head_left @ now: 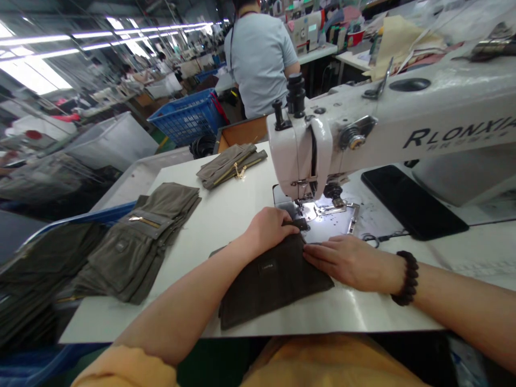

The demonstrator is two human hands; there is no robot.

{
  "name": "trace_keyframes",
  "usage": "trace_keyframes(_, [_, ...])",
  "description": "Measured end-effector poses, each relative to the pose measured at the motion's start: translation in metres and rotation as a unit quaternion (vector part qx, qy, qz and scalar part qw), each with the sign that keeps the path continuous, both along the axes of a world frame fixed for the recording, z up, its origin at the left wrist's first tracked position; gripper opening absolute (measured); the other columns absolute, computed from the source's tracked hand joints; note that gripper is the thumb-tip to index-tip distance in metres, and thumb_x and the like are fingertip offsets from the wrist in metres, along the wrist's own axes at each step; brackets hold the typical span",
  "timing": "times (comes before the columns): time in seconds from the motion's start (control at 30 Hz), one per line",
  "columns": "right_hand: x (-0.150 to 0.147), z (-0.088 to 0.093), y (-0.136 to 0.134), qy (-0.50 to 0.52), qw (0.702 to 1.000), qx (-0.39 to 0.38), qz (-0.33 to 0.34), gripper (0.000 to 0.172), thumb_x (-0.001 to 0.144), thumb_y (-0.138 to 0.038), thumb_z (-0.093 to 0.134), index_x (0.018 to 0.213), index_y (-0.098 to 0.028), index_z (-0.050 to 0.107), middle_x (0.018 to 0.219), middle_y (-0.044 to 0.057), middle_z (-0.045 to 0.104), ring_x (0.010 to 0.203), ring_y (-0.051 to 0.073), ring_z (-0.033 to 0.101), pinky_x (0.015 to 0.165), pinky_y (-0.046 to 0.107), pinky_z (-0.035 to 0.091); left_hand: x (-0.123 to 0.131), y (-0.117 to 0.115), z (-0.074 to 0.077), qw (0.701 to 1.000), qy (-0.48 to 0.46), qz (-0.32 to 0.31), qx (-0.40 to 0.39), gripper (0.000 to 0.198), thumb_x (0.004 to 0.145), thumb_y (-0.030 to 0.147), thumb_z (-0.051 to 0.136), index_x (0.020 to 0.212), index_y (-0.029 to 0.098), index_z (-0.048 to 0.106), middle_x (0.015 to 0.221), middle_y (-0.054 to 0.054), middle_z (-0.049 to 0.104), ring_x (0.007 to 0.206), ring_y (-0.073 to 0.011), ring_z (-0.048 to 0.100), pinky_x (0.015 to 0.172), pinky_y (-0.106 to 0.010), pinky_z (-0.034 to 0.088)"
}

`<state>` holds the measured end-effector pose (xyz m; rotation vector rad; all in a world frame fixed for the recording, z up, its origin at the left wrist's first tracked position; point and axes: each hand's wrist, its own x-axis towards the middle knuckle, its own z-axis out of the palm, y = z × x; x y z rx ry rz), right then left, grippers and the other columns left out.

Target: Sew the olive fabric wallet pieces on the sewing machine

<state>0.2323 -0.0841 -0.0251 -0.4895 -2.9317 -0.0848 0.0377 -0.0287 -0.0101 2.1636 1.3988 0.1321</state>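
Note:
A dark brown-grey fabric piece (278, 279) with a small label lies on the table in front of the sewing machine (300, 156). My left hand (269, 230) is closed on its upper edge, thumb and fingers pinching near a narrow dark strip (300, 224) that points toward the needle area. At the right edge of the fabric, my right hand (346, 262) grips it, fingers together and reaching left. The presser foot and needle sit just beyond my left fingertips. Whether the strip is under the foot, I cannot tell.
Stacked fabric pieces with zippers (141, 242) lie at the left, and a smaller bundle (231, 164) behind. A black phone (413, 201) rests on the machine bed. Dark pieces fill a blue bin (116, 215) beyond the table's left edge. Another person (260, 59) is ahead, near a blue basket (187, 118).

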Motion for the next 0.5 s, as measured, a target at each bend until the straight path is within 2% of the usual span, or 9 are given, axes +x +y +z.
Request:
trace_keyframes(0.13, [-0.003,-0.001,0.0,0.003,1.0,-0.014,-0.008,0.034,0.088,-0.009,0.029,0.109,-0.007,0.056,0.101,0.016,0.06,0.067,0.017,0.056,0.054,0.032,0.045,-0.005,-0.005,0.002,0.999,0.04,0.0,0.004,0.018,0.076,0.026,0.053,0.082,0.019,0.069,0.081,-0.003,0.068,0.075,-0.0182,0.06,0.065,-0.025,0.04])
trace_keyframes(0.23, [-0.008,0.001,0.005,-0.013,0.999,-0.021,-0.021,0.033,0.087,-0.01,0.032,0.11,-0.008,0.056,0.103,0.015,0.06,0.065,0.017,0.056,0.053,0.032,0.044,-0.01,-0.005,0.001,0.998,0.056,0.028,0.019,0.02,0.076,0.023,0.051,0.083,0.019,0.068,0.081,-0.004,0.068,0.077,-0.0196,0.06,0.067,-0.026,0.042])
trace_keyframes(0.37, [-0.018,0.001,0.021,-0.049,0.994,-0.021,-0.098,0.031,0.086,-0.009,0.038,0.11,-0.012,0.056,0.107,0.012,0.06,0.069,0.017,0.059,0.054,0.03,0.042,-0.011,0.012,-0.004,0.991,0.081,0.086,0.054,0.023,0.076,0.025,0.049,0.082,0.015,0.069,0.079,-0.01,0.067,0.078,-0.0244,0.06,0.071,-0.032,0.043])
trace_keyframes(0.5, [-0.023,-0.002,0.033,-0.057,0.985,-0.009,-0.165,0.031,0.085,-0.007,0.04,0.11,-0.015,0.057,0.108,0.009,0.061,0.069,0.017,0.06,0.05,0.029,0.04,-0.002,0.036,-0.01,0.991,0.061,0.1,0.065,0.021,0.075,0.023,0.051,0.083,0.014,0.069,0.084,-0.012,0.067,0.087,-0.0279,0.059,0.079,-0.035,0.042])
